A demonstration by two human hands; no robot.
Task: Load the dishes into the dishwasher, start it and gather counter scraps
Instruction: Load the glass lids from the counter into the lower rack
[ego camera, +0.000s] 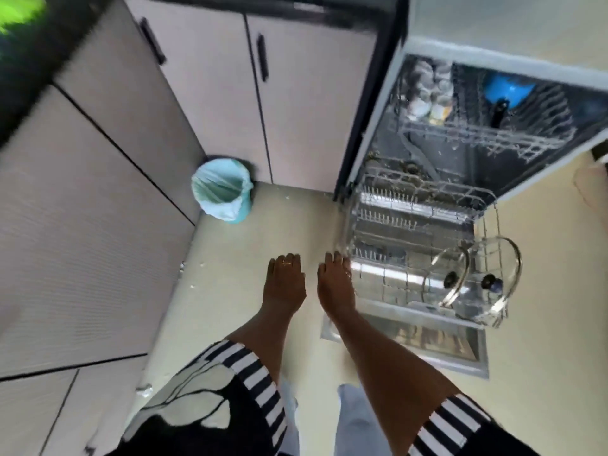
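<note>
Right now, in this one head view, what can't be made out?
1. Pale items in the upper rack: head view, blurred; kind unclear.
2. Blue item: head view, partly behind rack wires, blurred; shape unclear.
3. Right-hand grip: head view, fingertips blur into the lower rack edge; touching or holding, cannot tell.
4. Green patch: head view, cut by the top-left corner, smeared.

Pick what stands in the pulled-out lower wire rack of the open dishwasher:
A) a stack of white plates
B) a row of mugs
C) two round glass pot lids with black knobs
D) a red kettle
C: two round glass pot lids with black knobs stand on edge at one end of the silver lower wire rack.
</note>
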